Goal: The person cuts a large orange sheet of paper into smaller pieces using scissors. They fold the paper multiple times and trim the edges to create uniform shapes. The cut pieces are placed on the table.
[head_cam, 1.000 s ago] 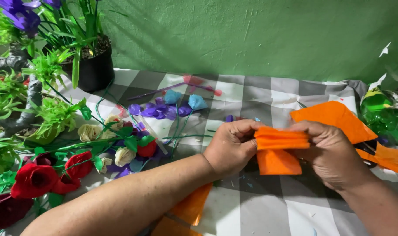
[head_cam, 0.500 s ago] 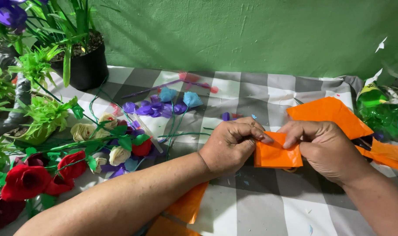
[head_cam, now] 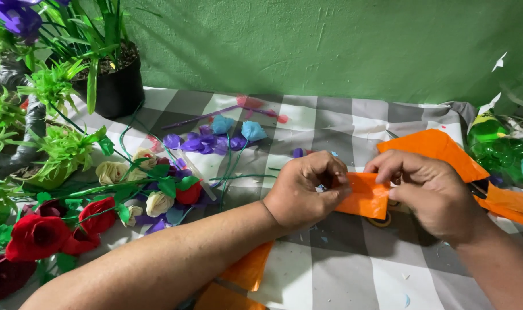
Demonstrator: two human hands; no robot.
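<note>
— What's held?
— A small folded orange crepe-paper piece (head_cam: 366,196), pinched tight between left hand (head_cam: 307,192) and right hand (head_cam: 431,192).
— Finished?
— Folded, seemingly, not yet a flower like the red paper roses (head_cam: 43,232) beyond the left wrist.

A single head-worn camera looks down and forward, close over the checked tablecloth (head_cam: 342,270) toward the green wall (head_cam: 342,46).
</note>
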